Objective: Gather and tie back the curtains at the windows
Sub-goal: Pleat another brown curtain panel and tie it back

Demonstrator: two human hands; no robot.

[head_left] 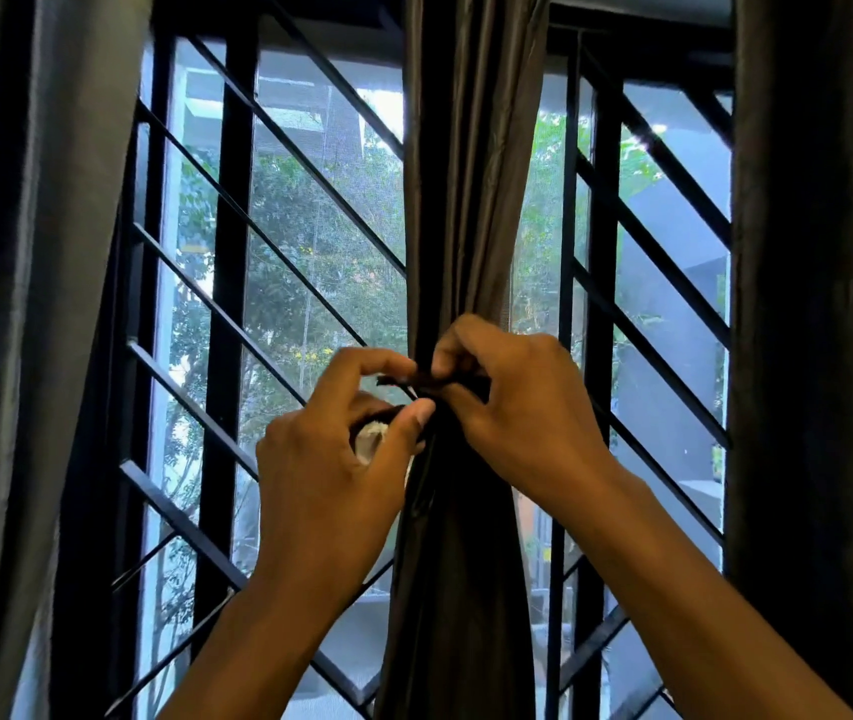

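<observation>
Both hands are up at the middle curtain (466,200), a dark, smooth, faintly shiny cloth bunched into a narrow column between the two windows. The left hand (331,475) curls its fingers and presses thumb to forefinger on a thin dark tie (414,380) at the gathered waist of the cloth; something pale sits inside its palm, too hidden to name. The right hand (518,407) pinches the same tie from the other side, fingers bent tight. Behind them, black metal bars (279,262) slant across the glass. More curtains hang at far left (35,252) and far right (819,304).
</observation>
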